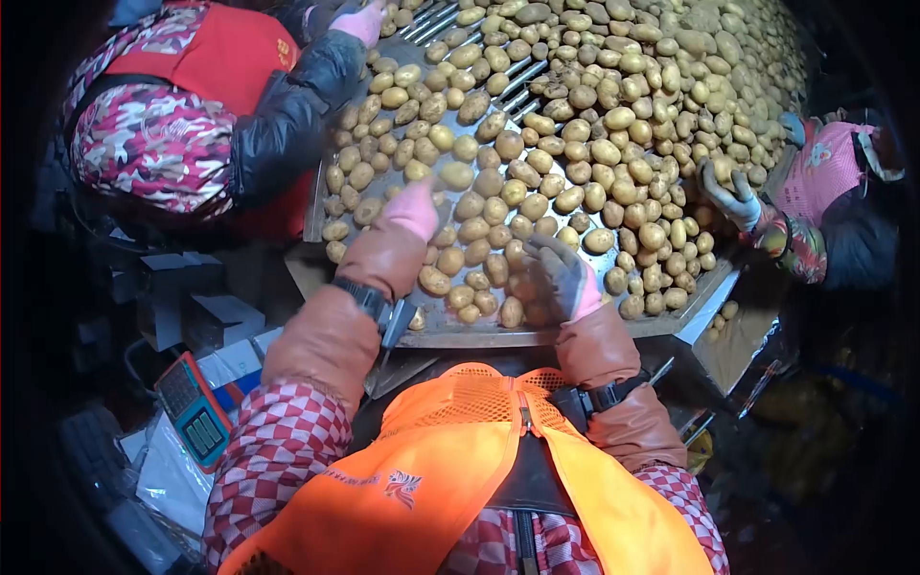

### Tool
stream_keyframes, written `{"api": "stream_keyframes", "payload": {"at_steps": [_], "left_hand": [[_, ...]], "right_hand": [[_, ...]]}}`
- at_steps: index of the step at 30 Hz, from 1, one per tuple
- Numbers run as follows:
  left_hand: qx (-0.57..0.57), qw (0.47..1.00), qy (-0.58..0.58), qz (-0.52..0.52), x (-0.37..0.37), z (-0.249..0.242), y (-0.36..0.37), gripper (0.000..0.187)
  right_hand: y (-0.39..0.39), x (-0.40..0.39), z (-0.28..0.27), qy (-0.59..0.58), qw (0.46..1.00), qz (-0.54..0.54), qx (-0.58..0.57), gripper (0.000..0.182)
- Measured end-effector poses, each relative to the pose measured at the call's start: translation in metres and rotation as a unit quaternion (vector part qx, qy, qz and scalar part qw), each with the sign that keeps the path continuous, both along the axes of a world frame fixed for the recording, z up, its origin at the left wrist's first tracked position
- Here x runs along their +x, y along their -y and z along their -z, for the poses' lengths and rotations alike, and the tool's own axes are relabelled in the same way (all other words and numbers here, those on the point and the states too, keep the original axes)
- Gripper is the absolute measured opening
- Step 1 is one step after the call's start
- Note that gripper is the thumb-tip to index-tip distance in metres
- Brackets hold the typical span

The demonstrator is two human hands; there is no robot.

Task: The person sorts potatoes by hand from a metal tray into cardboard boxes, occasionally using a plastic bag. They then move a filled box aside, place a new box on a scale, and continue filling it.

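Observation:
Many potatoes point(500, 264) lie spread over a metal sorting table point(450, 337) in front of me. My left hand point(414, 207), in a pink glove, reaches over the left part of the table among potatoes. Its fingers are smeared by motion, and whether a potato is in them cannot be made out. My right hand point(563, 273), in a pink glove with dark grey fingers, is low over the near edge of the potatoes. Its fingers look loosely stretched out, beside a blurred brownish potato point(525, 287).
A large potato heap point(671, 86) rises at the back right, with metal bars point(522, 86) beneath. A co-worker in a red vest point(225, 57) works at left; another's gloved hand point(733, 196) touches potatoes at right. A scale display point(195, 412) and a cardboard box point(733, 345) stand below.

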State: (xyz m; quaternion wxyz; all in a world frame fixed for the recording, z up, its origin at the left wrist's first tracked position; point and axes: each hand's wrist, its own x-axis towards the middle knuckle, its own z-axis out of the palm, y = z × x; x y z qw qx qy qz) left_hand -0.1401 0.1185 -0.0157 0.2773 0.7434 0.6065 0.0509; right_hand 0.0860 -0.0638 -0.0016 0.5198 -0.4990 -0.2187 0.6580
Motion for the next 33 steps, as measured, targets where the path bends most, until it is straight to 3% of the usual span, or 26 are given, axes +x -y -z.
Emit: {"api": "stream_keyframes", "payload": {"at_steps": [2, 4, 5, 7, 8, 9, 10, 12, 13, 14, 15, 16, 18, 19, 20, 21, 23, 25, 26, 27, 28, 29, 30, 31, 32, 33], "left_hand": [[0.008, 0.995, 0.101, 0.015, 0.015, -0.019, 0.017, 0.034], [-0.069, 0.974, 0.203, 0.075, 0.047, -0.023, 0.035, 0.034], [-0.047, 0.973, 0.215, 0.074, 0.063, -0.031, 0.034, 0.033], [-0.002, 0.967, 0.244, 0.078, 0.101, -0.048, 0.007, 0.032], [0.063, 0.989, 0.129, 0.036, 0.12, -0.027, -0.02, 0.03], [0.129, 0.981, 0.12, 0.081, 0.125, -0.013, -0.04, 0.035], [0.087, 0.992, 0.038, 0.078, 0.137, -0.036, -0.041, 0.041], [0.049, 0.977, -0.097, 0.185, 0.14, 0.01, -0.072, 0.041], [0.062, 0.965, -0.135, 0.218, 0.14, 0.042, -0.092, 0.039], [0.044, 0.978, -0.114, 0.168, 0.143, 0.042, -0.092, 0.037], [0.058, 0.98, -0.104, 0.159, 0.144, 0.044, -0.094, 0.039], [0.05, 0.966, -0.147, 0.207, 0.15, 0.008, -0.08, 0.046], [0.018, 0.975, -0.114, 0.188, 0.148, -0.012, -0.071, 0.055], [-0.042, 0.978, -0.126, 0.159, 0.148, -0.026, -0.069, 0.056], [-0.015, 0.98, -0.099, 0.17, 0.141, -0.025, -0.068, 0.056], [0.041, 0.98, -0.08, 0.176, 0.132, -0.016, -0.067, 0.059], [0.016, 0.995, -0.017, 0.095, 0.13, -0.026, -0.048, 0.054], [-0.059, 0.987, 0.147, 0.035, 0.125, -0.016, -0.019, 0.048], [-0.094, 0.974, 0.198, 0.053, 0.128, -0.018, 0.006, 0.046], [-0.149, 0.948, 0.266, 0.091, 0.142, -0.058, 0.055, 0.042], [-0.054, 0.943, 0.206, 0.256, 0.145, -0.061, 0.076, 0.037], [-0.071, 0.931, 0.201, 0.295, 0.147, -0.058, 0.097, 0.034], [-0.135, 0.922, 0.223, 0.287, 0.149, -0.063, 0.109, 0.037], [-0.113, 0.911, 0.307, 0.252, 0.143, -0.039, 0.102, 0.035], [-0.091, 0.894, 0.385, 0.211, 0.134, -0.014, 0.093, 0.034], [-0.12, 0.921, 0.35, 0.118, 0.128, -0.021, 0.089, 0.032]], "right_hand": [[-0.002, 0.012, 0.0, -0.198, 0.98, 0.001, -0.008, 0.051], [-0.001, 0.003, -0.002, -0.183, 0.981, 0.052, 0.026, 0.055], [-0.003, -0.002, -0.004, -0.173, 0.981, 0.077, 0.044, 0.057], [-0.004, 0.02, 0.002, -0.289, 0.947, 0.126, -0.066, 0.052], [0.008, 0.037, 0.005, -0.231, 0.96, 0.143, -0.063, 0.053], [0.022, 0.052, 0.007, -0.169, 0.971, 0.158, -0.059, 0.054], [0.038, 0.069, 0.007, -0.107, 0.977, 0.174, -0.057, 0.055], [0.078, 0.122, -0.012, -0.374, 0.895, 0.233, 0.059, 0.052], [0.104, 0.153, -0.011, -0.38, 0.873, 0.288, 0.105, 0.052], [0.129, 0.176, -0.013, -0.379, 0.845, 0.345, 0.154, 0.052], [0.145, 0.187, -0.023, -0.318, 0.829, 0.443, 0.121, 0.054], [0.158, 0.199, -0.032, -0.256, 0.799, 0.536, 0.087, 0.056], [0.176, 0.219, -0.008, -0.278, 0.766, 0.571, 0.093, 0.056], [0.191, 0.231, 0.056, -0.054, 0.866, 0.458, 0.195, 0.05], [0.19, 0.219, 0.081, 0.133, 0.898, 0.368, 0.2, 0.046], [0.189, 0.207, 0.104, 0.318, 0.876, 0.293, 0.211, 0.042], [0.148, 0.141, 0.049, 0.373, 0.893, 0.215, 0.134, 0.039], [0.115, 0.106, 0.003, 0.168, 0.972, 0.148, 0.068, 0.041], [0.1, 0.085, 0.0, 0.066, 0.983, 0.166, 0.046, 0.043], [0.085, 0.064, -0.003, -0.034, 0.981, 0.191, 0.02, 0.046], [0.083, 0.055, -0.003, -0.054, 0.977, 0.193, 0.072, 0.046], [0.082, 0.045, -0.004, -0.077, 0.971, 0.192, 0.124, 0.047], [0.078, 0.05, -0.012, -0.04, 0.967, 0.137, 0.212, 0.045], [0.08, 0.062, 0.003, 0.126, 0.944, 0.088, 0.291, 0.042], [0.082, 0.073, 0.017, 0.284, 0.884, 0.07, 0.363, 0.039], [0.096, 0.076, 0.004, 0.119, 0.938, 0.109, 0.307, 0.046]]}}
